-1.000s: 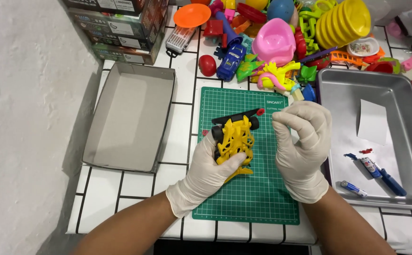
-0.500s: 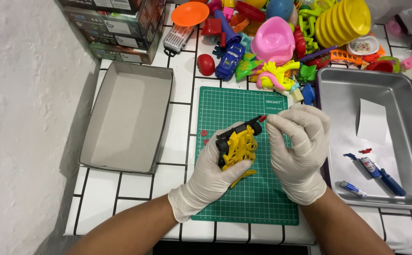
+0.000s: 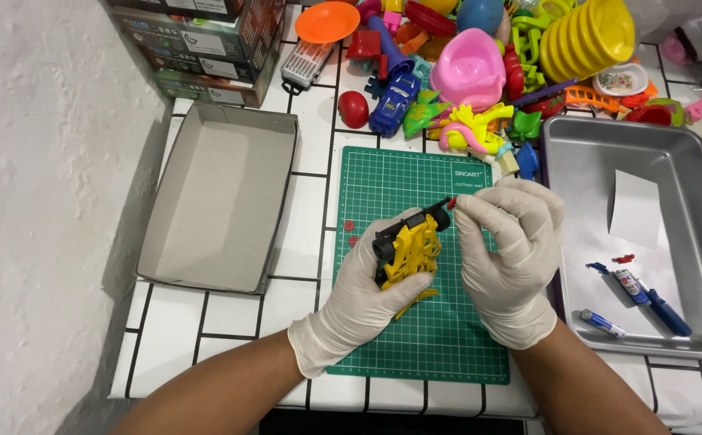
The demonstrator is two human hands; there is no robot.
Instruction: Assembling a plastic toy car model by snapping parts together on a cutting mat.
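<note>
While the gloved left hand [image 3: 359,294] grips a yellow toy vehicle [image 3: 410,248] over the green cutting mat [image 3: 439,338], the right hand [image 3: 508,250] pinches a small red piece [image 3: 452,203] at its far black wheel [image 3: 439,217].

The light was bright and even, and the picture was sharp with no blur. Soft shadows lay under the grey box [image 3: 219,208] and along the left edge of the bench [image 3: 230,322]. The metal tray [image 3: 689,242] shone a little.
</note>
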